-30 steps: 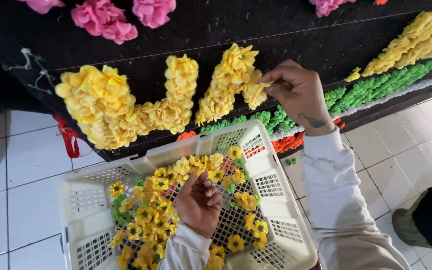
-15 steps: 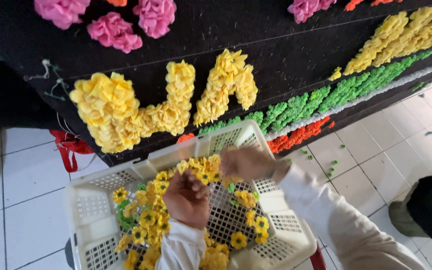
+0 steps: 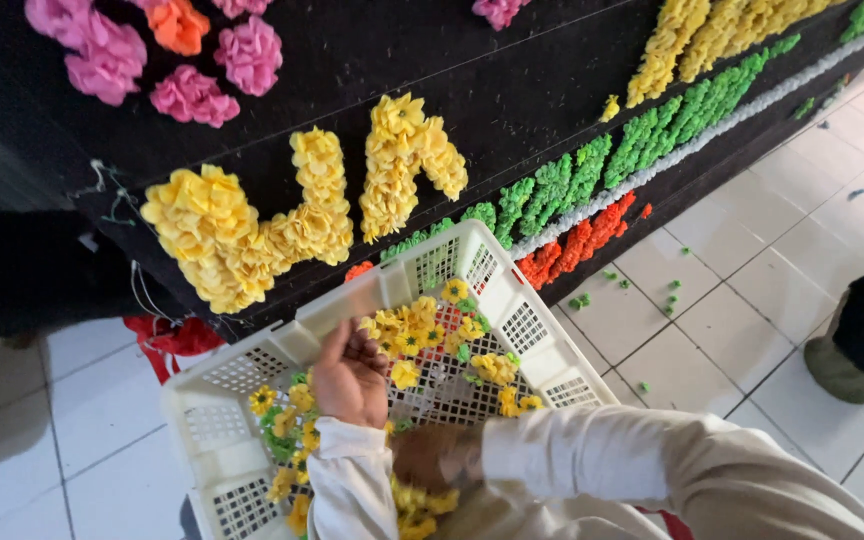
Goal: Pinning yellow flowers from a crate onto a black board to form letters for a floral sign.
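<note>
Pink crepe rosettes [image 3: 102, 60] sit at the far left of the black board [image 3: 512, 90], then ruffled yellow blossoms [image 3: 252, 230] shaped into letters. Below, my left hand [image 3: 350, 378] reaches into the white latticed plastic basket [image 3: 242, 370], fingers curled on small yellow flowers [image 3: 422, 330]; whether they grip one I cannot tell. My right hand [image 3: 439, 456] lies low in the basket, its fingers hidden. Green and orange bands [image 3: 572, 215] run rightward.

A white lattice basket [image 3: 252, 375] at lower centre holds yellow flowers [image 3: 422, 330] with green leaves. Upper frame: a black board [image 3: 512, 90] bearing yellow, pink, orange, green and red blooms. Sleeves are cream.
</note>
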